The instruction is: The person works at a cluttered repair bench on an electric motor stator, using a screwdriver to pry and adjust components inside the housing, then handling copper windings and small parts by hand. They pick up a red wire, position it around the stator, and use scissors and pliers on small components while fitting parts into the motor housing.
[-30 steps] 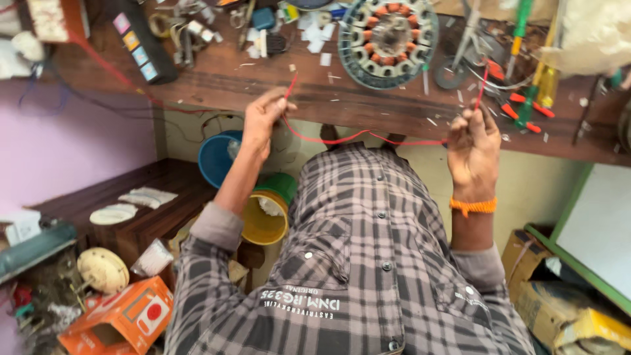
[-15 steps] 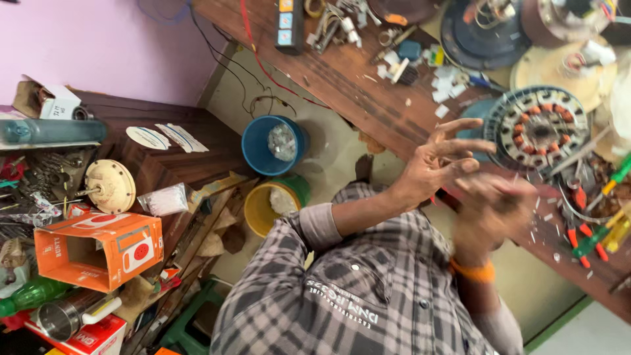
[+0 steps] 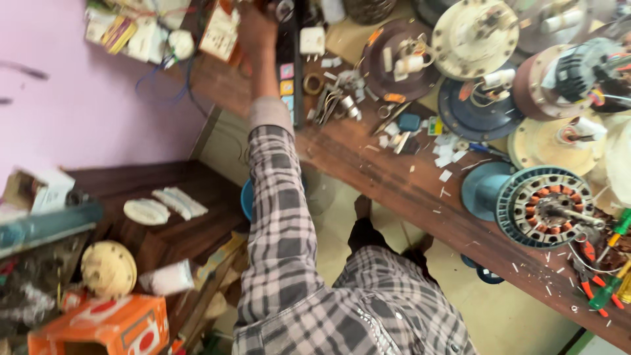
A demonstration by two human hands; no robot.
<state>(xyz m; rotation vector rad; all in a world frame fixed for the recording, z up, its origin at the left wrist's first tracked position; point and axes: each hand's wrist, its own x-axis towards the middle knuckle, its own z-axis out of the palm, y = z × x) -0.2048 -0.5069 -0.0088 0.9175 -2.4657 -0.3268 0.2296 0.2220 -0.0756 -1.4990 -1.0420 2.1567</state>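
My left arm in a checked sleeve [image 3: 279, 217] stretches away from me across the wooden workbench [image 3: 394, 181]. My left hand [image 3: 255, 31] is blurred at the far end of the bench, beside a long black switch strip [image 3: 289, 62] and a small white and red card [image 3: 220, 34]. Whether its fingers hold anything cannot be made out. My right hand is out of the picture. A fan stator with copper windings [image 3: 545, 207] lies on the bench to the right, next to a blue spool [image 3: 482, 190].
Several round fan motor housings [image 3: 470, 29] crowd the bench's far right side. Green and red screwdrivers [image 3: 608, 286] lie at the right edge. Lower left holds an orange box [image 3: 108, 325], a cream round cover [image 3: 108, 268] and a blue bucket [image 3: 246, 198].
Both hands were together in front of me holding red wire. Now my left arm has reached out to the far end of the bench, and my right hand has left the view.
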